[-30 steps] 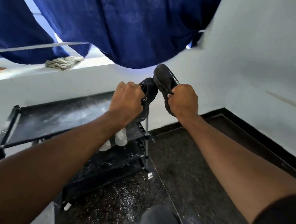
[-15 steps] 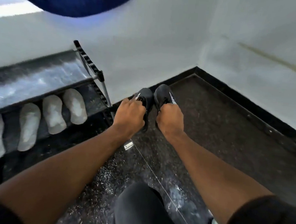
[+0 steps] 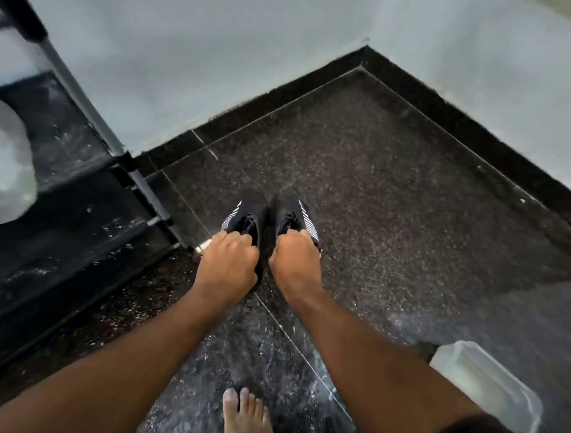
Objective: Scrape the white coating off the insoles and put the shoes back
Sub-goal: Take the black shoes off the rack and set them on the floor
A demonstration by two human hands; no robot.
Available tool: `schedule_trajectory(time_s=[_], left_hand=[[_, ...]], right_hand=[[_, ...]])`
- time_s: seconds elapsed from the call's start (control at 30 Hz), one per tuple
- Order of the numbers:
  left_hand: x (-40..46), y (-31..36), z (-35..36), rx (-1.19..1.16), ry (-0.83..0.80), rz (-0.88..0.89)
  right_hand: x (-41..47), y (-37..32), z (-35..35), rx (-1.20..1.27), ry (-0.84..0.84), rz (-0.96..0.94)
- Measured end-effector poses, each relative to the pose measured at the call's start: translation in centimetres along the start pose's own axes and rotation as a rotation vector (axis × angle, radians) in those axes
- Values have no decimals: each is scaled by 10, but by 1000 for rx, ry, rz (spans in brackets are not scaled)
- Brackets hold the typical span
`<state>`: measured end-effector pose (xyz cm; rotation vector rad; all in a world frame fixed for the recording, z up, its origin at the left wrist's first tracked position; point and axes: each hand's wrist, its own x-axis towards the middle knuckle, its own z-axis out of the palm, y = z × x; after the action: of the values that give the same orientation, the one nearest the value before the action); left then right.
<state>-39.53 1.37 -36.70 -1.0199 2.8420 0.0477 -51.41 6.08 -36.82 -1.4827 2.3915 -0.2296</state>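
We see both hands side by side and close together, each closed around the heel end of one shoe. The left hand (image 3: 227, 265) is clamped on the left shoe (image 3: 246, 215), and the right hand (image 3: 295, 261) is clamped on the right shoe (image 3: 295, 213). The fingers curl over the collars, so we cannot see inside either shoe, nor any insole there.

The two shoes are black, with white stripes on their outer sides, toes pointing away from us toward the corner of the room. They stand just beside each other, nearly touching, low over the dark speckled floor (image 3: 396, 207); we cannot tell whether their soles rest on it.

To the left stands a black shoe rack (image 3: 77, 181), its shelves dusted with white flecks. On one shelf at the far left edge we see a pale, rounded white shape (image 3: 0, 162), blurred, which looks like a coated insole.

At lower right a translucent white plastic container (image 3: 488, 382) sits on the floor; its contents are not visible to us.

A bare foot (image 3: 246, 416) shows at the bottom edge, between the forearms. White walls (image 3: 222, 42) meet in the corner above a black skirting.
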Motion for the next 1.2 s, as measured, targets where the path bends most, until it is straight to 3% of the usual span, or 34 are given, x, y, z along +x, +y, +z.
schedule_trajectory(time_s=[0.2,0.6,0.73,0.9,1.13,1.2], left_hand=[[15,4,67,9,-52,55],[0,-1,125,1,-374,-150],[1,2,130,-185,-299,-218],[7,0,128,-339,-82,-306],[9,-26,85,-446,97,-456],[3,-34,65,-428,108,-472]], right_hand=[[18,12,61,-81,-67,-3],[4,23,131,-38,-224,105],[2,24,142,-113,-212,80],[12,22,139,-182,2,51],[30,-4,80,-178,257,-143],[35,-13,65,-152,255,-157]])
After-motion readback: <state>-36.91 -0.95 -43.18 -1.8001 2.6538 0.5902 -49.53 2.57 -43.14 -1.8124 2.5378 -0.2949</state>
